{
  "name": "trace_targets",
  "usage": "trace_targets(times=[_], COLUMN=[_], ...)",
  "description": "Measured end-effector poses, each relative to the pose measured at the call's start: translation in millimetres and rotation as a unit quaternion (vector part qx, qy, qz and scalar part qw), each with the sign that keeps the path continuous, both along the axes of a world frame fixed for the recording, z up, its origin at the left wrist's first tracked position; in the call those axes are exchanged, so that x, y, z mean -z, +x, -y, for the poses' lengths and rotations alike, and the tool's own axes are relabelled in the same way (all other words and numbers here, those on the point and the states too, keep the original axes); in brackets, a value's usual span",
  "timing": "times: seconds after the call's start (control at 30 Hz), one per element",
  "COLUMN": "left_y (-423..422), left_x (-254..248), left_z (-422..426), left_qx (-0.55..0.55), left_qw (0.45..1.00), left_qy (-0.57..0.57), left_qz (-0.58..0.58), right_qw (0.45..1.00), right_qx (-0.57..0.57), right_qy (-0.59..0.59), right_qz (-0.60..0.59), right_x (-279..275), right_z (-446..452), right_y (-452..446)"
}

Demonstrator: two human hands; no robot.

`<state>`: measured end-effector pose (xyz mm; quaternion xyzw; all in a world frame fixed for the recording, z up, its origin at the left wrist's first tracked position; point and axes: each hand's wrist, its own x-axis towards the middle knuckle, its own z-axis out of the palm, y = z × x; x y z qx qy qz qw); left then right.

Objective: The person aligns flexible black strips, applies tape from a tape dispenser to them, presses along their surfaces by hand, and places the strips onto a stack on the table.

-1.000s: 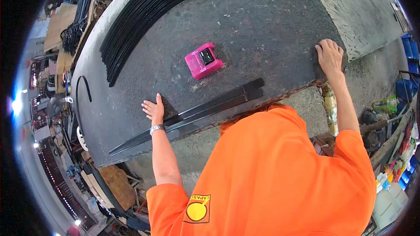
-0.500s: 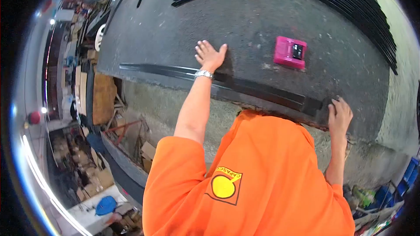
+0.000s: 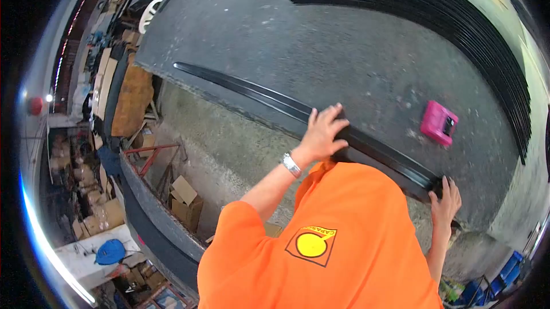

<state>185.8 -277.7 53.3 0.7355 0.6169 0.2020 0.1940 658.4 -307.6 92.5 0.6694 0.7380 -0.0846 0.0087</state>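
A long black strip [image 3: 252, 90], glossy and ridged, lies along the near edge of the dark worktop [image 3: 240, 28]. My left hand [image 3: 323, 135], with a metal watch at the wrist, rests over the middle of the strip, fingers stretched and apart. At the strip's right end, my right hand [image 3: 446, 205] has its thumb and fingers around the end; the exact contact is partly hidden. Beyond the strip, to the right, sits a pink case [image 3: 439, 123] with a dark panel on it.
A large bundle of black strips [image 3: 424, 8] lies along the far side of the worktop. Down on the left are a cardboard box [image 3: 186, 203], a red metal frame [image 3: 150, 157] and a blue round item [image 3: 110, 252]. A pale wall [image 3: 530, 68] borders the right.
My left hand has come down and right from the worktop onto the strip. My right hand has closed around the strip's end. The view has turned, so the strip looks more tilted.
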Motion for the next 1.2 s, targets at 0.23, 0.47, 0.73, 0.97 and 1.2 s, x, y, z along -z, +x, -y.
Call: trace_targets(times=[0.23,0.47,0.73,0.97,1.2], left_y=[-8,-31,-28,-28,-14], left_x=[16,-6,0,-4,-22], left_z=[-6,-20,-21,-40,-82], left_qx=[0.065,0.123,0.182,0.200,0.268], left_qw=[0.995,0.988,0.981,0.977,0.957], left_qy=[0.064,0.055,-0.022,-0.018,-0.031], left_qz=[0.047,0.079,0.066,0.073,0.111], right_qw=[0.999,0.998,0.994,0.991,0.990], right_qx=[0.049,0.057,0.107,0.067,0.127], right_qy=[0.006,0.026,-0.012,0.056,-0.041], right_qz=[-0.002,0.020,0.015,0.097,0.041], right_x=[26,17,6,4,-4], right_z=[16,16,13,17,24], right_y=[1,-21,-42,-47,-35])
